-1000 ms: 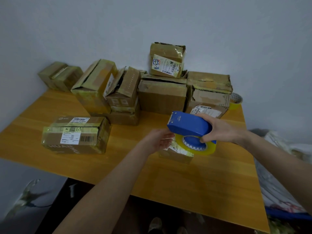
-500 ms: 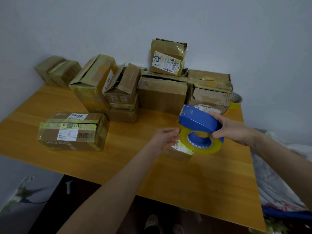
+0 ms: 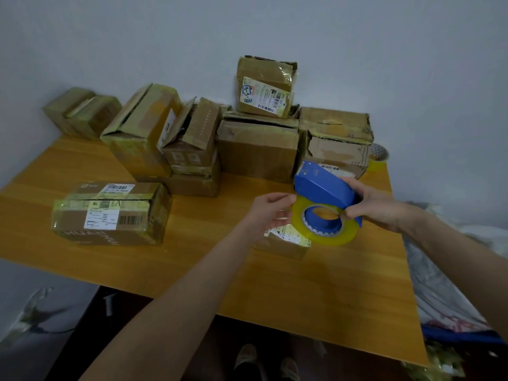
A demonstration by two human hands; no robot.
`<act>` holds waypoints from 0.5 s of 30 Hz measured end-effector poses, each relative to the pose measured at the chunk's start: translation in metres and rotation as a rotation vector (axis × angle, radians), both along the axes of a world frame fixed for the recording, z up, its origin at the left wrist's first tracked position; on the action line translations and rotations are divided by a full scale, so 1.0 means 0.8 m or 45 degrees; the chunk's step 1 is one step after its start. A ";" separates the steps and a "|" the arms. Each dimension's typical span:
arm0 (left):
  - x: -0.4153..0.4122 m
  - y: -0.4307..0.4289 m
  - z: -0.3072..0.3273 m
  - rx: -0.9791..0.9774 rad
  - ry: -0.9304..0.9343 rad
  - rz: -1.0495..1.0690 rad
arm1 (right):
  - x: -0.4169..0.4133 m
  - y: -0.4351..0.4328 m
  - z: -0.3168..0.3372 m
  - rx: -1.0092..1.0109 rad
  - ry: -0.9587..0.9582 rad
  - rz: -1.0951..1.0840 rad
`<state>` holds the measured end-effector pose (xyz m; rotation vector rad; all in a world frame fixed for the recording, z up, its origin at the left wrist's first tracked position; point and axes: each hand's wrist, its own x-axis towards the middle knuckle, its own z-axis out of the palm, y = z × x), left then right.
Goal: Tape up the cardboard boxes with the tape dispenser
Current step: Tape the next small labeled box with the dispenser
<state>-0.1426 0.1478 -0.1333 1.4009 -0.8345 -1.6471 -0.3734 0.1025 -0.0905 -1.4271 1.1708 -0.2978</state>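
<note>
Right grip (image 3: 376, 204), closed around the tape dispenser (image 3: 324, 191), has lifted it above the small box (image 3: 286, 244) on the tabletop (image 3: 192, 270). Left grip (image 3: 270, 213) has shifted to the roll's left edge; pinching cannot be confirmed. Probable step: freeing the tape end.

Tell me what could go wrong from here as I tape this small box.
1. The small box looks unheld: the right hand grips the tape dispenser and the left hand is at the tape roll, so the box may slide when tape pulls.
2. Loose tape may stick to those fingers or fold onto itself.
</note>
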 end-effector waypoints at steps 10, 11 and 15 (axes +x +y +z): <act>-0.004 0.000 -0.005 -0.334 -0.294 0.095 | 0.004 -0.001 0.001 -0.017 0.034 -0.015; -0.004 0.000 -0.006 -0.373 -0.315 0.096 | 0.004 -0.001 0.001 -0.020 0.041 -0.014; -0.005 -0.002 -0.008 -0.546 -0.642 0.033 | 0.007 0.001 0.007 -0.031 0.066 0.007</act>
